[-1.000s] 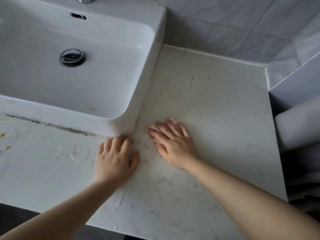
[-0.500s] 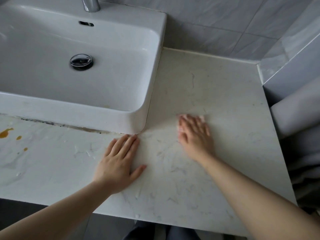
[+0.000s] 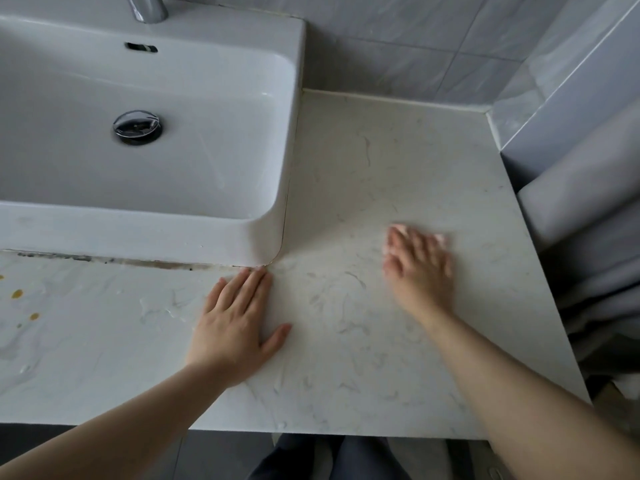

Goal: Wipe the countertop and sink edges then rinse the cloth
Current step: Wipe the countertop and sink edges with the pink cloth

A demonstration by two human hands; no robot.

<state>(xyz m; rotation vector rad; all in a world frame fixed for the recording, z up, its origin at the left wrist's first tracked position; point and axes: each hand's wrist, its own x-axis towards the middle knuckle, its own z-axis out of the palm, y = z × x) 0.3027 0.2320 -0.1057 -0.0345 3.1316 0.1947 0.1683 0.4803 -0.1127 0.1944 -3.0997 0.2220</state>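
The pale marble countertop (image 3: 363,174) runs in front of and to the right of the white sink (image 3: 263,233). My left hand (image 3: 235,323) lies flat on the counter, fingers together, its fingertips touching the sink's front right corner. My right hand (image 3: 419,268) is pressed flat on the counter further right and is blurred by motion. Small pale pink patches show just past its fingertips; I cannot tell whether a cloth lies under it. Wet smears (image 3: 156,310) mark the counter left of my left hand.
Dark grime (image 3: 104,259) lines the joint under the sink's front edge. Orange-brown spots (image 3: 17,294) sit at the counter's far left. A chrome drain plug (image 3: 138,128) and tap base (image 3: 147,8) belong to the sink. Grey tiled walls and a grey curtain (image 3: 588,237) close off the right.
My right hand has slid to the right across the counter, away from the sink corner. My left hand has stayed by the corner and flattened out. The view has shifted slightly.
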